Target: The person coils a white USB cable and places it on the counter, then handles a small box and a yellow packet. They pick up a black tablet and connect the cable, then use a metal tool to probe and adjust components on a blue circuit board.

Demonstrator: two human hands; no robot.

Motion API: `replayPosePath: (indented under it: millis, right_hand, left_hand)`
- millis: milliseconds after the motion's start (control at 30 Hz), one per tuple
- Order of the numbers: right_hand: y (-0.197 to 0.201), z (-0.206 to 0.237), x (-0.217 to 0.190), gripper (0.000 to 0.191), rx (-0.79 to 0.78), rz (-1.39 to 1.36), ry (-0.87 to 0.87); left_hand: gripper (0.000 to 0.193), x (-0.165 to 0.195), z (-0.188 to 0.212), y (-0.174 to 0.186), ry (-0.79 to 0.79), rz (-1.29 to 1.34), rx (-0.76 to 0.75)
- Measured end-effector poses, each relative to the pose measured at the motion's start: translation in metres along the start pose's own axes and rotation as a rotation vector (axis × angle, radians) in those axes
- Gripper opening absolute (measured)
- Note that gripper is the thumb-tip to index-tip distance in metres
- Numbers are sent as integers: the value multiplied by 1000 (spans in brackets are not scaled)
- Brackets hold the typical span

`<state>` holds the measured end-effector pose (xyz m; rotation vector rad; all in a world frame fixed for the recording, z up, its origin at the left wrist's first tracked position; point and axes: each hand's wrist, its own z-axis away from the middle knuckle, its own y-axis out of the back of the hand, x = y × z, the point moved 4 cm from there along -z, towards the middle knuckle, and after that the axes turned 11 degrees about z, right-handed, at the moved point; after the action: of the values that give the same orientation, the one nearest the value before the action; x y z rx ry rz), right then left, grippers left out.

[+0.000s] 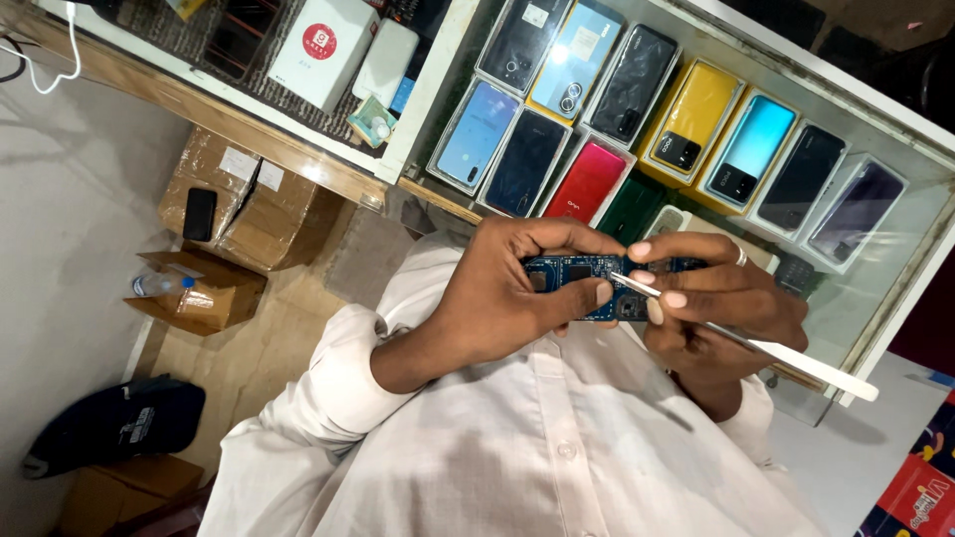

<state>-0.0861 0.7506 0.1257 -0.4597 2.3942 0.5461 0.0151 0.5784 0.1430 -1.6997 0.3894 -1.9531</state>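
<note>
Gripping a blue circuit board (587,283), the left hand (507,293) faces the right hand (716,298) pinching a white-handled tool (776,353) near brown cartons (249,209).

Above the fingers (557,239), under glass: rows of flat phone boxes (637,109), rectangular, in blue, black, red, yellow and teal. Further up and left of the fingertips: one white square box (323,50) with round red label. Far left of the fingers, on the floor: brown cardboard cartons (249,199) with white labels. Low right of the fingers: a red printed package (920,487).
</note>
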Motion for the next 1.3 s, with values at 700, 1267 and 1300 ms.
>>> replayPosePath:
  millis: [700,1267,1300]
  right_hand:
    - [-1,1,2,22,-23,-29,14]
    - [1,3,6,19,21,-34,16]
    - [2,3,6,20,22,-27,21]
  left_hand:
    - [23,-1,3,-2,-6,-23,1]
    - [24,0,4,-5,-68,-108,5]
    - [24,1,4,-5,-84,-113,-4]
